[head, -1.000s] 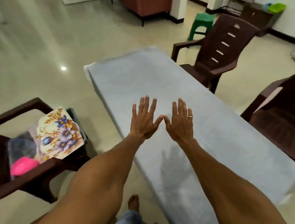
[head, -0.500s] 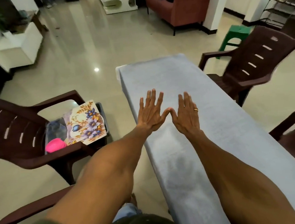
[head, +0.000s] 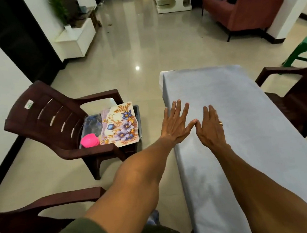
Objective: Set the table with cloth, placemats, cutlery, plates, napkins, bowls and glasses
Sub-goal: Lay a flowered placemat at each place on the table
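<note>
1. Head view, centre right of frame: grey cloth (head: 242,127) covers the surface end to end, hanging over its edges.
2. Left hand (head: 175,125) and right hand (head: 210,128) lie flat on the cloth, fingers straight and spread, gripping nothing; thumb tips touching.
3. Left of frame: floral placemats (head: 121,126) sit in a tray on a brown chair (head: 56,121), beside a pink item (head: 89,140).
4. Judgement: smoothing step. Sweep palms outward from the middle with even pressure, avoid dragging the overhang askew, then fetch placemats.
</note>
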